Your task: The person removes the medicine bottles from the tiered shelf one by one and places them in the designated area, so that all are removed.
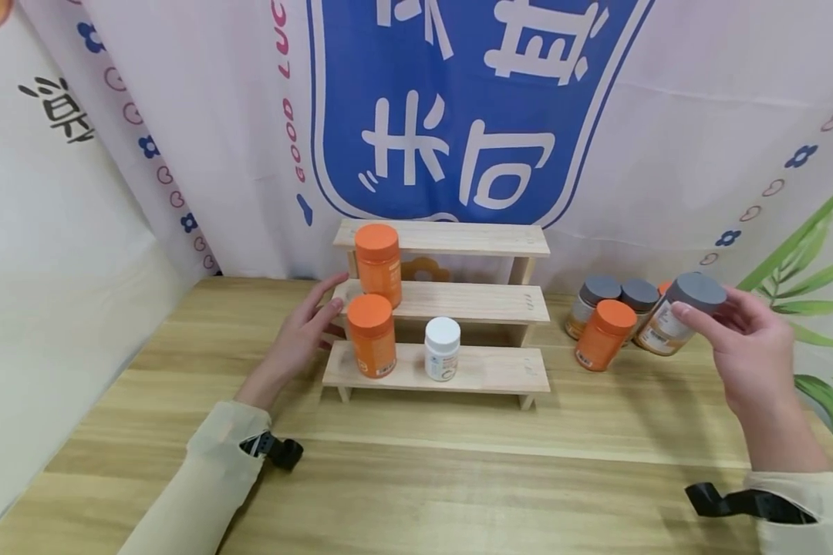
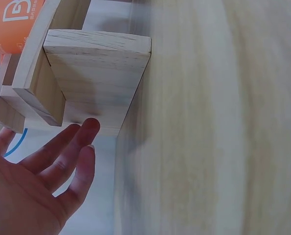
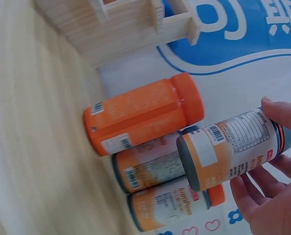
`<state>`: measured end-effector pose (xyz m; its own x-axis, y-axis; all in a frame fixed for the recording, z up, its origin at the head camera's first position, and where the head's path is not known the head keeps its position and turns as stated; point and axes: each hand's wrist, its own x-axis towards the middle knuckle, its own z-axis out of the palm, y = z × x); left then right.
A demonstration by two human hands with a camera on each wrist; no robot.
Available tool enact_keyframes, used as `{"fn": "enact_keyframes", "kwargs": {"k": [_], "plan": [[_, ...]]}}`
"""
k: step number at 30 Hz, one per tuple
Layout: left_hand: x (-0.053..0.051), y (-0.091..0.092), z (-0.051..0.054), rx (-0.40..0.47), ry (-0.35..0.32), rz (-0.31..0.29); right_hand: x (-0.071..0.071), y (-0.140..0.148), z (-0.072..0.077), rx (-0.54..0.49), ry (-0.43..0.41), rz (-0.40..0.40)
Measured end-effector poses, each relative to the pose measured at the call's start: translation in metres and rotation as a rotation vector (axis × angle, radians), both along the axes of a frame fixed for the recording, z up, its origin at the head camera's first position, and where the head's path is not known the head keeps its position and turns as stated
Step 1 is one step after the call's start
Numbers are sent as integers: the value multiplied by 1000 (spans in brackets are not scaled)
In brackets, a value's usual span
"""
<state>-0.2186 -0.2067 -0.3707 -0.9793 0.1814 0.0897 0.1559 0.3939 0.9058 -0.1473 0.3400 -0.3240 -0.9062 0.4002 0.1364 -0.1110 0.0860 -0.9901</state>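
The right hand (image 1: pixel 757 347) grips a grey-lidded bottle (image 1: pixel 673 312) by its top, tilted and lifted beside other bottles; the right wrist view shows the held bottle (image 3: pixel 228 147) between thumb and fingers. An orange bottle (image 1: pixel 604 337) and two grey-lidded bottles (image 1: pixel 593 301) stand next to it. The left hand (image 1: pixel 304 331) is at the left end of the wooden tiered shelf (image 1: pixel 472 301), fingers extended, holding nothing. On the shelf, one orange bottle (image 1: pixel 379 266) stands on the middle tier; another orange bottle (image 1: pixel 373 343) and a white bottle (image 1: pixel 442 351) stand on the bottom tier.
Behind the shelf hangs a curtain (image 1: pixel 597 231) with a blue printed panel. The wood-grain table (image 1: pixel 423 478) extends in front of the shelf. Part of another orange lid (image 1: pixel 664 287) shows behind the held bottle.
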Motion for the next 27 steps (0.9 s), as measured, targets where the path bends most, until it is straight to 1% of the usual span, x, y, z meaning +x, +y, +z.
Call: {"fn": "enact_keyframes", "kwargs": {"k": [3,6,12,15,18,24,27], "plan": [[1,-1,-1,-3,-1,-3,-1,2,-6,3,-43,38],[1,-1,-2,2,2,-5,-2,2,-11,49,-88,41],[0,-2,-3,10,3,0,-8,1,-19,218,-186,40],[0,-2,-4,8,1,5,-11,2,-24,295,-208,36],[0,-2,-4,8,0,9,-13,2,-29,344,-215,40],[0,-1,-3,7,3,5,-14,1,-36,415,-245,63],[0,-1,-3,7,3,4,-14,2,-37,430,-264,65]]}}
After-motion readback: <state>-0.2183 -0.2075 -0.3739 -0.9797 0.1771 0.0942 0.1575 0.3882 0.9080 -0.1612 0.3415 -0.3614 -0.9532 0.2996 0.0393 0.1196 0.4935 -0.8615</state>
